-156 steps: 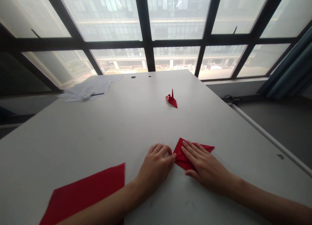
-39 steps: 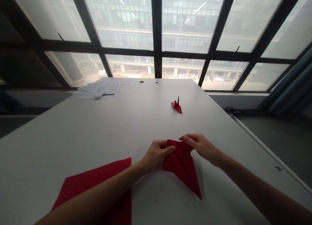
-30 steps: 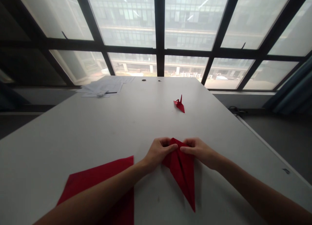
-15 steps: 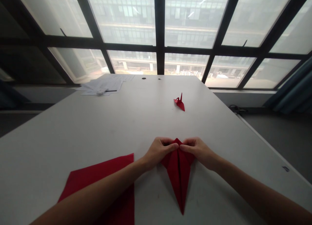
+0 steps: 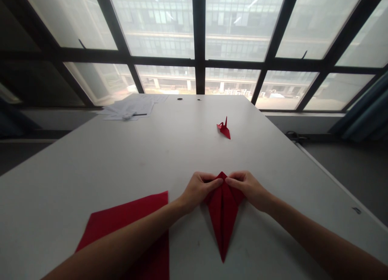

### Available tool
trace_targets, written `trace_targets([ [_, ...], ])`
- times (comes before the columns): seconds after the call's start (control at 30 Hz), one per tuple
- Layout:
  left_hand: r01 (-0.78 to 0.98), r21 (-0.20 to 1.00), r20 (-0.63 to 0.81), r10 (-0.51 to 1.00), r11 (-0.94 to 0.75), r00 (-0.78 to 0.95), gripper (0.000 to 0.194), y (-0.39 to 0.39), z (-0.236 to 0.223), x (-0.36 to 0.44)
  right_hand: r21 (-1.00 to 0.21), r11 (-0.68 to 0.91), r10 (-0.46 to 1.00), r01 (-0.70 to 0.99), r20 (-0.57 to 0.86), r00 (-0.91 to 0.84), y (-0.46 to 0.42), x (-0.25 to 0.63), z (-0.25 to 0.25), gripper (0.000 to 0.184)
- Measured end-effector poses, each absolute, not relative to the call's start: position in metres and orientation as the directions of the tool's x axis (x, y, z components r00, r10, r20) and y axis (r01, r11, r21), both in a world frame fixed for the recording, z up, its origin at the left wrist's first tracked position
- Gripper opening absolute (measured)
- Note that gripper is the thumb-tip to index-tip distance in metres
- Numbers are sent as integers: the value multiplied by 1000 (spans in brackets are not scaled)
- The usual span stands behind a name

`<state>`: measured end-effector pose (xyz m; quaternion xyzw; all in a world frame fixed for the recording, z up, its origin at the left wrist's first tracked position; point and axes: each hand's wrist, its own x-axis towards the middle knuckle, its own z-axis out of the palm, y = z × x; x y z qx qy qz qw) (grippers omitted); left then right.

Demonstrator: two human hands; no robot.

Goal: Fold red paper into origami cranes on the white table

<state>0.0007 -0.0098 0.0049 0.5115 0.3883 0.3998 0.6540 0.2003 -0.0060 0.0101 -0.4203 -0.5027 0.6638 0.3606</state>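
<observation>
The left hand [image 5: 198, 189] and right hand [image 5: 251, 189] pinch the folded red paper [image 5: 223, 215] near its top, above the counter [image 5: 136, 150]; it looks light, creasable, best gripped along layered edges.

Folded red paper [image 5: 222, 215], kite-like with a dark slit down its middle, long point toward the wearer and short peak away, pinched at its upper sides by left hand [image 5: 200, 189] and right hand [image 5: 248, 189], above or on the near tabletop; contact unclear.
</observation>
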Motion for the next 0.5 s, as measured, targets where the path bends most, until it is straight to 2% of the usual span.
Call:
trace_targets([
  [0.5, -124, 979, -110, 934, 160, 340, 31, -10, 9, 2, -997, -71, 962, 38, -78, -260, -11, 191, 9, 30],
])
